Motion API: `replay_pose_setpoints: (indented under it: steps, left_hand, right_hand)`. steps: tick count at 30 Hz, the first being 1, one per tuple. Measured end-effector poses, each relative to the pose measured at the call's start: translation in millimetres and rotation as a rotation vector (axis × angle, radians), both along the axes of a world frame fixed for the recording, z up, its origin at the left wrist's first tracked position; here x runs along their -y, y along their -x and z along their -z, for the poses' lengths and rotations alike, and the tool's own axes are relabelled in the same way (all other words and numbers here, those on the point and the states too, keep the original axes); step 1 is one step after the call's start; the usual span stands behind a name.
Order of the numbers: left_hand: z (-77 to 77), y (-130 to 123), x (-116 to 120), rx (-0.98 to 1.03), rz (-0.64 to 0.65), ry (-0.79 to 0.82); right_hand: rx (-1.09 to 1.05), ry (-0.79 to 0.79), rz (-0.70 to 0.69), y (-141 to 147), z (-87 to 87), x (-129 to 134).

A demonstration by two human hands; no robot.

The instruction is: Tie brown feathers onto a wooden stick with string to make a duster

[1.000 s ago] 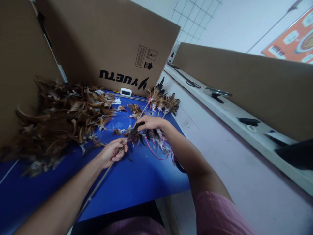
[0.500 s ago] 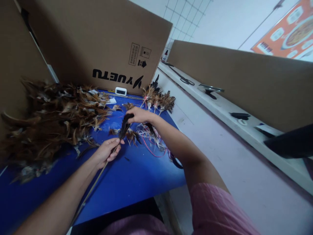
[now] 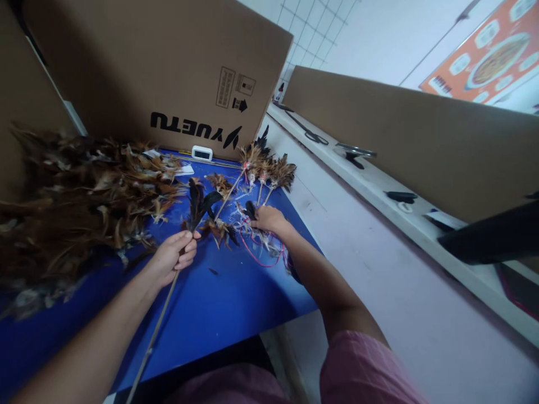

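Note:
My left hand (image 3: 177, 253) is wrapped round a thin stick (image 3: 152, 339) and the base of dark feathers (image 3: 197, 203) that fan out above my fist. The stick's lower end runs down past the table's near edge. Further right, my right hand (image 3: 269, 219) reaches into a tangle of pink and white string (image 3: 261, 247), its fingers closed near a small black feather (image 3: 250, 210). What they pinch, if anything, is hidden. Between the hands lies a loose tuft of brown feathers (image 3: 222, 233) on the blue table (image 3: 219, 314).
A large heap of brown feathers (image 3: 96, 207) covers the table's left. Several feather dusters (image 3: 261, 168) lie at the far right corner, near a small white digital timer (image 3: 202, 153). Cardboard boxes (image 3: 177, 67) stand behind. Scissors (image 3: 315, 137) rest on the ledge (image 3: 349, 185) at right.
My right hand has left the dark feathers and moved right and down to the string tangle. My left hand keeps its hold on the stick, whose feathers now stand spread out.

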State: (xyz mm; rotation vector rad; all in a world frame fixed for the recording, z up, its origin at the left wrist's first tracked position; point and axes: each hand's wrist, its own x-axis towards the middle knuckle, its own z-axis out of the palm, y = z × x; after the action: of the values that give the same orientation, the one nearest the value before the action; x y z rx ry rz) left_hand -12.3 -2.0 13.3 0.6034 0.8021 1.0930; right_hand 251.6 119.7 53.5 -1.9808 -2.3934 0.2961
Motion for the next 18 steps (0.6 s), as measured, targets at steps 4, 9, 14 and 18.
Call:
replay_pose_setpoints:
  steps: [4, 9, 14, 18]
  left_hand:
    - [-3.5, 1.2, 1.6, 0.007, -0.004, 0.008]
    - [-6.6, 1.1, 1.8, 0.053, 0.006, 0.025]
    - [-7.7, -0.3, 2.7, 0.039, 0.000, -0.004]
    - [-8.0, -0.8, 4.4, 0.029, 0.014, -0.014]
  right_hand:
    - [-0.079, -0.020, 0.005, -4.6, -5.9, 3.2]
    - [-0.518, -0.077, 0.019, -14.6, -44.2, 11.0]
    - [-1.201, -0.101, 0.068, 6.2, -64.1, 30.8]
    - [-1.438, 0.036, 0.044, 43.8, -54.2, 44.2]
